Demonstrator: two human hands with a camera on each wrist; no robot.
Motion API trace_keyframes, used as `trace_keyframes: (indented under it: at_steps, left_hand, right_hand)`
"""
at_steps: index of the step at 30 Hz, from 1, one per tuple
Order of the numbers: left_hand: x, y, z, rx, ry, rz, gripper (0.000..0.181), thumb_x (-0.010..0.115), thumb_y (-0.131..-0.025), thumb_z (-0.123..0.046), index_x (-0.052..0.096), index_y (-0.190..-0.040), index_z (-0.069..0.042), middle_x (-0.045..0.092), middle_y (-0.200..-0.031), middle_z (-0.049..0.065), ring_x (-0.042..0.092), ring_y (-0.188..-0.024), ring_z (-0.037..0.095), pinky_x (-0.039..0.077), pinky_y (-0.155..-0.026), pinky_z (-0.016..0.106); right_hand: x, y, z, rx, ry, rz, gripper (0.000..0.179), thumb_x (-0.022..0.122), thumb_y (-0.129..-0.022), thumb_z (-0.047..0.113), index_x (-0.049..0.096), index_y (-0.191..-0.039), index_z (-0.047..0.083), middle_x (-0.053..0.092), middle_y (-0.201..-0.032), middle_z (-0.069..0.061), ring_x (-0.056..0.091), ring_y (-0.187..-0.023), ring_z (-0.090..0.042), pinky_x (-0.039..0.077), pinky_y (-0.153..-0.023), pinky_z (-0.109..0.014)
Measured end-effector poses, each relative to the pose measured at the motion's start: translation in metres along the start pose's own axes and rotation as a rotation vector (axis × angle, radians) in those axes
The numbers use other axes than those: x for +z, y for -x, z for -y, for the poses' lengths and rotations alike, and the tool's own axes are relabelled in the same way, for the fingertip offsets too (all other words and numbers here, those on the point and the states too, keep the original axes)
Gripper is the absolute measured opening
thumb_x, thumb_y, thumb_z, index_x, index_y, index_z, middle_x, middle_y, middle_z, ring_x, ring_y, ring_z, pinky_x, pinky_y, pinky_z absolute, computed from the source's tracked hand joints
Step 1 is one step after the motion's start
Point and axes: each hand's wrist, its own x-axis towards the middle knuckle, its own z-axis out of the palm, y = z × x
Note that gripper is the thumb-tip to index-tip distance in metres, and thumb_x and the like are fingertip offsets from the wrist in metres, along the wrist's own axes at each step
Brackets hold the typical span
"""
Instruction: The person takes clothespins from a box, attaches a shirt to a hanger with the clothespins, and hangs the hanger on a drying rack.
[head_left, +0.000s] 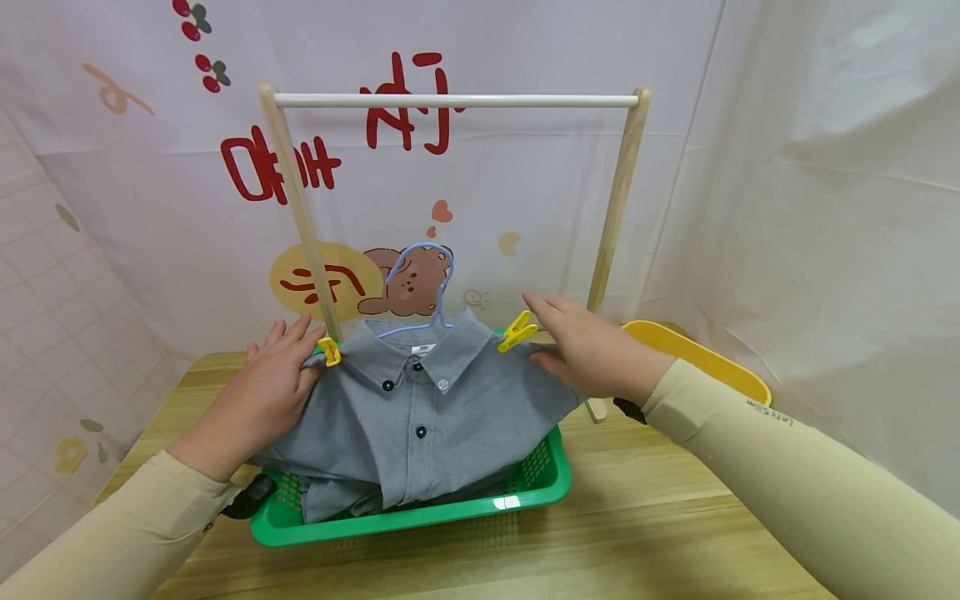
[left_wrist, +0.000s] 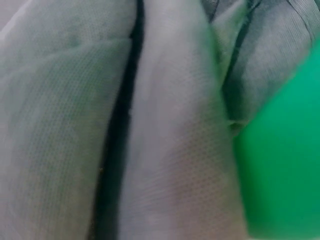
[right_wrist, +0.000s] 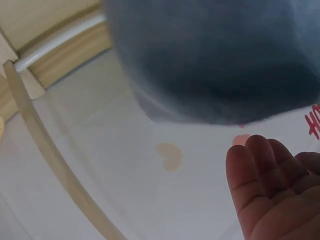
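Note:
A grey button-front shirt [head_left: 423, 454] hangs on a light-blue wire hanger [head_left: 441, 292], its lower part bunched in a green basket [head_left: 450, 510]. Yellow clothespins clip both shoulders, one on the left [head_left: 329, 352] and one on the right [head_left: 517, 332]. My left hand [head_left: 273, 387] lies against the left shoulder beside its clothespin, fingers extended. My right hand [head_left: 592, 346] is at the right shoulder with straight fingers, close to the other clothespin. In the right wrist view, the fingers [right_wrist: 262, 160] are stretched out below the shirt cloth [right_wrist: 215, 55]. Grey cloth and the green basket wall [left_wrist: 285, 160] fill the left wrist view.
Behind the basket stands a wooden rack with a white crossbar [head_left: 457, 101] and two posts. A yellow-orange tray [head_left: 697, 354] sits at the right on the wooden table [head_left: 637, 517]. A printed white cloth [head_left: 525, 183] hangs at the back.

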Motion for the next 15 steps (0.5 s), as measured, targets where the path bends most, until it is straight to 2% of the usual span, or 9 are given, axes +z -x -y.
trace_keyframes:
  at_steps: [7,15]
  left_hand:
    - [0.000,0.001,-0.001,-0.006,0.006,-0.003,0.057,0.046,-0.113,-0.022,0.034,-0.162,0.004,0.016,-0.171,0.035,0.008,-0.155,0.063,0.010,-0.114,0.086]
    - [0.000,0.003,-0.001,-0.009,0.004,-0.008,0.057,0.046,-0.113,-0.022,0.034,-0.162,0.003,0.016,-0.171,0.035,0.008,-0.155,0.063,0.011,-0.114,0.086]
  right_hand:
    - [0.012,0.001,-0.007,-0.010,0.000,-0.002,0.067,0.072,-0.101,0.021,0.042,-0.156,-0.004,0.053,-0.152,-0.020,0.053,-0.138,-0.038,0.047,-0.116,-0.052]
    - [0.018,0.003,-0.010,0.009,-0.013,0.004,0.067,0.070,-0.103,0.025,0.042,-0.157,-0.002,0.053,-0.152,-0.019,0.052,-0.139,-0.038,0.045,-0.118,-0.053]
